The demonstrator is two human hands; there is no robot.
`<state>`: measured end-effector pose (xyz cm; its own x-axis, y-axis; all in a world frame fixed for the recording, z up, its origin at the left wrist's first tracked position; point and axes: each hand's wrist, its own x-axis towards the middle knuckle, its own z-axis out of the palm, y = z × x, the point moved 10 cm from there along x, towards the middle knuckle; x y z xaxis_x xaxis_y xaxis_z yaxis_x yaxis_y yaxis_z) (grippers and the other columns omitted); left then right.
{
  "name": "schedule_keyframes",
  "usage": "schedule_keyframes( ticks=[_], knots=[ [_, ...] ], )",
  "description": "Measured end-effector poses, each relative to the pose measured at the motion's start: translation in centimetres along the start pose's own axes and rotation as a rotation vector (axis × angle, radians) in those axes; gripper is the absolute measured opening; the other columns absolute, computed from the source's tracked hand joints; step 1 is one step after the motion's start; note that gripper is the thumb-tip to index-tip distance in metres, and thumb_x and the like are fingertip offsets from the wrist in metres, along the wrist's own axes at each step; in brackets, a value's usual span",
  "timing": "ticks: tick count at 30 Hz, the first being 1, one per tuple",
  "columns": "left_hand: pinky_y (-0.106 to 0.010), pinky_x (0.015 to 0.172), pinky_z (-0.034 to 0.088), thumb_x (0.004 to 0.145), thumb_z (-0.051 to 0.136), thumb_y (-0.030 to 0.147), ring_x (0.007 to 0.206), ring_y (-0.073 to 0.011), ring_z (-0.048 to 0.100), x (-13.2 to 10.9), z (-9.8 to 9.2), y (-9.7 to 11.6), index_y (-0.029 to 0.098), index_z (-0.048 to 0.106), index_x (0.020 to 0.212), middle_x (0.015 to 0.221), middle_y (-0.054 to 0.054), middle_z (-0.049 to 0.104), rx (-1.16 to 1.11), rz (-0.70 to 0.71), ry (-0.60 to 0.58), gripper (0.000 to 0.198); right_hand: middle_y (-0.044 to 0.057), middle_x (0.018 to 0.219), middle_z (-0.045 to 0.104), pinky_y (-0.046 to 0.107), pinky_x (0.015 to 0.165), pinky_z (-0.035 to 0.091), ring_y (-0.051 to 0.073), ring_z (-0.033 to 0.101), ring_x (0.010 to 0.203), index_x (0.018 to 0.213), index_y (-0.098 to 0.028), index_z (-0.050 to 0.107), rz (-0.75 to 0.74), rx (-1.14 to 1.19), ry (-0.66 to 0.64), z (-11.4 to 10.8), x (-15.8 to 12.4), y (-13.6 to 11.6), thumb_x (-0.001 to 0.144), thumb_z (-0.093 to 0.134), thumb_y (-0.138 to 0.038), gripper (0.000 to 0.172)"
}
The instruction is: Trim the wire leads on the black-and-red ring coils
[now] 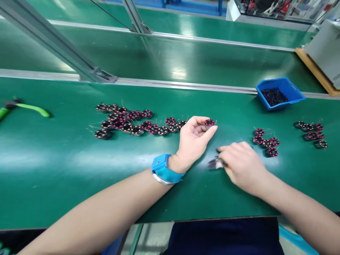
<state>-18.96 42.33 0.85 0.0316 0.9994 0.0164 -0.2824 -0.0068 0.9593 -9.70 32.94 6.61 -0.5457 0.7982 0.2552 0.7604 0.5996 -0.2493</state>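
Observation:
Between the thumb and fingers of my left hand (195, 138) is a small round motor stator (209, 123) with dark and pink-red windings, held just above the green bench. My right hand (240, 163) is closed round a pair of cutting pliers (217, 163), jaws pointing left, low over the bench; most of the handles are hidden in the palm. Left of my left hand, a row of stators (136, 130) with thin wire ends runs into a larger cluster. A smaller stator group (266, 142) lies right of my right hand.
Another stator group (310, 134) lies at the far right. A blue bin (293, 94) of small black parts stands at the back right. Green-handled pliers (33, 108) rest at the far left. A metal frame post (61, 46) slants down to the rail behind the bench.

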Motion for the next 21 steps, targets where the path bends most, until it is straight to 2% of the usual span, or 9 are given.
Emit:
schedule_keyframes(
  ticks=[2,4,7,9,12,14,16,19,21],
  knots=[
    [-0.019,0.060,0.051,0.064,0.077,0.017,0.065,-0.0075,0.060,-0.1,0.1,0.0,0.013,0.057,0.087,0.078,0.000,0.063,0.011,-0.012,-0.007,0.031,0.008,0.075,0.064,0.035,0.064,0.031,0.021,0.053,0.068,0.071,-0.017,0.055,-0.096,-0.173,0.001,1.2,0.5,-2.5,0.088,0.042,-0.009,0.023],
    [-0.019,0.061,0.052,0.063,0.077,0.016,0.066,-0.0074,0.060,-0.3,0.3,0.0,0.013,0.057,0.086,0.078,0.000,0.064,0.018,-0.028,-0.021,0.030,0.006,0.062,0.057,0.035,0.060,0.028,0.021,0.048,0.060,0.065,-0.018,0.053,-0.126,-0.279,0.028,1.7,0.8,-3.7,0.089,0.039,-0.009,0.029],
    [-0.019,0.060,0.051,0.062,0.077,0.015,0.066,-0.0079,0.060,-0.7,0.5,0.1,0.013,0.057,0.085,0.078,0.000,0.064,0.037,-0.033,-0.033,0.030,0.005,0.061,0.056,0.034,0.059,0.029,0.019,0.048,0.059,0.065,-0.018,0.054,-0.076,-0.253,0.012,1.6,0.8,-3.2,0.084,0.044,-0.007,0.024],
    [-0.019,0.059,0.051,0.063,0.076,0.015,0.066,-0.0085,0.060,-0.9,0.7,0.1,0.013,0.057,0.085,0.079,-0.001,0.064,0.045,-0.032,-0.047,0.029,0.005,0.067,0.059,0.032,0.059,0.033,0.017,0.051,0.061,0.070,-0.016,0.058,0.054,-0.044,-0.013,0.9,0.7,-1.0,0.078,0.048,-0.006,0.016],
    [-0.019,0.060,0.052,0.064,0.076,0.014,0.069,-0.0096,0.061,-1.3,1.4,0.0,0.014,0.055,0.086,0.079,-0.001,0.063,0.044,-0.036,-0.097,0.030,0.002,0.071,0.063,0.027,0.058,0.039,0.014,0.054,0.060,0.080,-0.016,0.062,0.397,0.511,0.043,-0.3,0.2,4.1,0.074,0.054,-0.012,0.011],
    [-0.020,0.061,0.052,0.063,0.076,0.013,0.068,-0.0096,0.062,-1.6,2.0,0.0,0.015,0.053,0.085,0.077,0.000,0.062,0.046,-0.028,-0.146,0.032,0.000,0.066,0.062,0.025,0.054,0.040,0.012,0.054,0.055,0.084,-0.016,0.063,0.639,0.872,0.099,0.2,-0.4,7.0,0.072,0.059,-0.020,0.013],
    [-0.019,0.062,0.052,0.063,0.077,0.014,0.067,-0.0090,0.061,-1.9,2.5,0.3,0.015,0.053,0.084,0.077,0.000,0.061,0.057,-0.009,-0.199,0.032,-0.002,0.059,0.059,0.025,0.052,0.041,0.011,0.053,0.050,0.083,-0.016,0.064,0.812,1.146,0.137,1.3,-0.7,8.7,0.068,0.063,-0.025,0.018],
    [-0.019,0.063,0.052,0.065,0.077,0.014,0.066,-0.0087,0.061,-2.1,2.8,0.7,0.015,0.053,0.085,0.077,0.000,0.061,0.084,0.022,-0.240,0.031,-0.003,0.052,0.057,0.024,0.051,0.042,0.011,0.052,0.047,0.078,-0.016,0.063,0.910,1.372,0.135,3.0,-1.0,9.3,0.063,0.068,-0.027,0.019],
    [-0.020,0.063,0.052,0.066,0.076,0.015,0.066,-0.0091,0.062,-2.7,2.9,1.2,0.014,0.055,0.086,0.077,0.000,0.062,0.107,0.046,-0.237,0.029,-0.003,0.052,0.057,0.024,0.050,0.041,0.011,0.052,0.049,0.077,-0.016,0.063,0.901,1.373,0.093,3.4,-1.7,9.0,0.064,0.070,-0.028,0.019]
  ],
)
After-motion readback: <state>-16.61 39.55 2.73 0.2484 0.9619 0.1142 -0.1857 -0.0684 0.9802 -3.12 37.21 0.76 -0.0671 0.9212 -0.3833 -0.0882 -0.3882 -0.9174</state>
